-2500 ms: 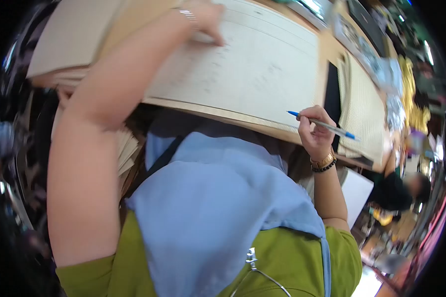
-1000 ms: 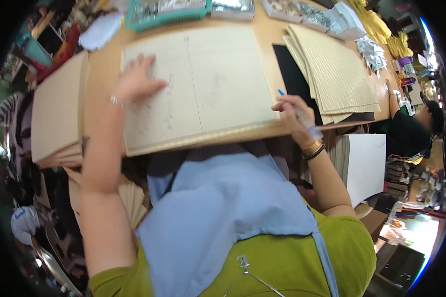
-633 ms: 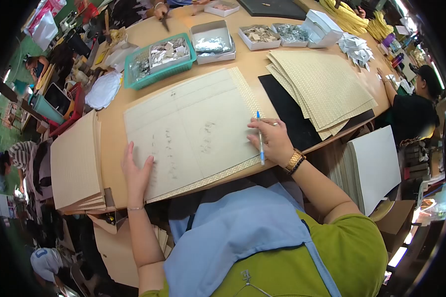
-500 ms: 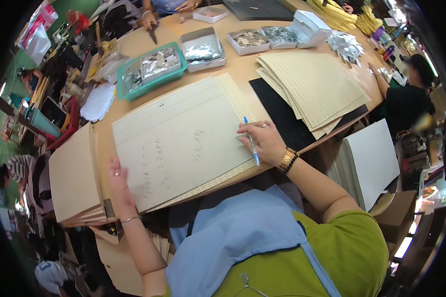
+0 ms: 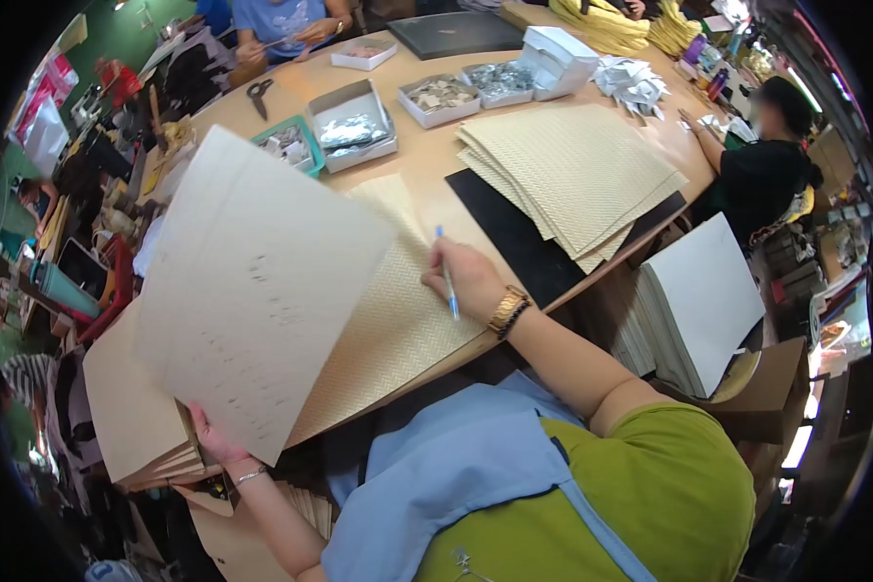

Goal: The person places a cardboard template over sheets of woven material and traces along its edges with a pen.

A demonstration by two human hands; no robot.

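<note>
My left hand (image 5: 217, 434) grips the lower edge of a large pale cardboard sheet (image 5: 262, 281) with rows of dark marks, lifted and tilted up at the left. Part of that hand is hidden behind it. A pen (image 5: 446, 272) with blue ends is held in my right hand (image 5: 470, 278), over the right side of a woven-patterned cream sheet (image 5: 388, 320) on the table. The raised cardboard covers the left part of this sheet. Farther right, a fanned stack of woven-patterned sheets (image 5: 572, 175) lies on a black board (image 5: 500, 233).
Open boxes of small pieces, one a white box (image 5: 352, 126), line the table's far side near scissors (image 5: 259, 97). At left is a stack of plain boards (image 5: 126, 407); at right, a stack of white sheets (image 5: 703, 301). Other people sit around the table.
My left hand has taken hold of the marked cardboard and lifted it off the woven-patterned sheet, up and left. My right hand keeps the pen. Across the table, a person's scissors now lie down.
</note>
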